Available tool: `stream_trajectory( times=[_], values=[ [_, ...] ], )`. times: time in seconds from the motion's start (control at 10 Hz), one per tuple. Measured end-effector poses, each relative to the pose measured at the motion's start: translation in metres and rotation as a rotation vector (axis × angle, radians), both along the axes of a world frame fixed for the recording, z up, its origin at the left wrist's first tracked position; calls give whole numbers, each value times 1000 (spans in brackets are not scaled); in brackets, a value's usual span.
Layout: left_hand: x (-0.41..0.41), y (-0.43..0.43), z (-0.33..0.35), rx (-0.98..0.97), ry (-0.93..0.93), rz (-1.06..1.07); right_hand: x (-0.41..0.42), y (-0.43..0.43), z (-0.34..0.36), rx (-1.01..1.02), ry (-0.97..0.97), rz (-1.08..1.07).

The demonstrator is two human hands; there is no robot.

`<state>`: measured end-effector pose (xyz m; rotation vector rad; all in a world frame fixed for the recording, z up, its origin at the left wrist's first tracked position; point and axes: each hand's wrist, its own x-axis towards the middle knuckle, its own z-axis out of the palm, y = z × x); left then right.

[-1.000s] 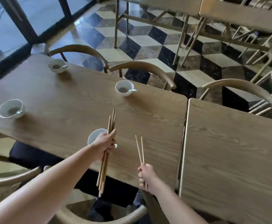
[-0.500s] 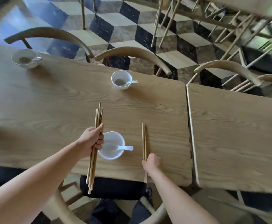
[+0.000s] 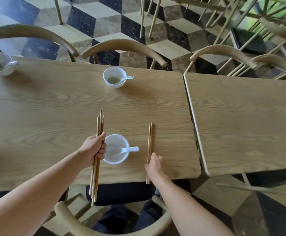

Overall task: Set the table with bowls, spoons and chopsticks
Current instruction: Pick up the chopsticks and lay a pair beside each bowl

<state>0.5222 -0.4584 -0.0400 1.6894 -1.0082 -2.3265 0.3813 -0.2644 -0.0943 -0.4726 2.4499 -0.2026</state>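
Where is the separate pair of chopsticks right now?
Head view: the pair of chopsticks lies on the wooden table, right of the near bowl, its near end under the right hand.

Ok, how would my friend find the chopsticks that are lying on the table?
Find the wooden table, then the white bowl nearest the person. Right of it lies one flat pair, the right hand over its near end; the other chopsticks are a bundle held in the left hand.

A wooden table (image 3: 36, 116) carries a white bowl (image 3: 116, 158) with a spoon (image 3: 131, 149) just beside the left fingers (image 3: 103, 149). A pair of chopsticks (image 3: 149, 138) reaches ahead from the right fingers (image 3: 153, 156). Two more bowls (image 3: 114, 77) sit far beyond both.
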Motion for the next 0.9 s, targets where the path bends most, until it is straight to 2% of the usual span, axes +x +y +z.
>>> stream_trajectory(
  times=[0.6,0.7,0.8,0.9],
  values=[
    [16,3,-4,-18,-77,-38,6,-23,-4,-38,-58,29],
    [15,6,-4,-20,-81,-38,3,-29,-4,-14,-40,107],
    [14,7,-4,-19,-76,-40,2,-27,-9,-26,-46,104],
    [11,8,-4,-18,-78,-37,5,-24,-5,-98,-64,1]
  ],
)
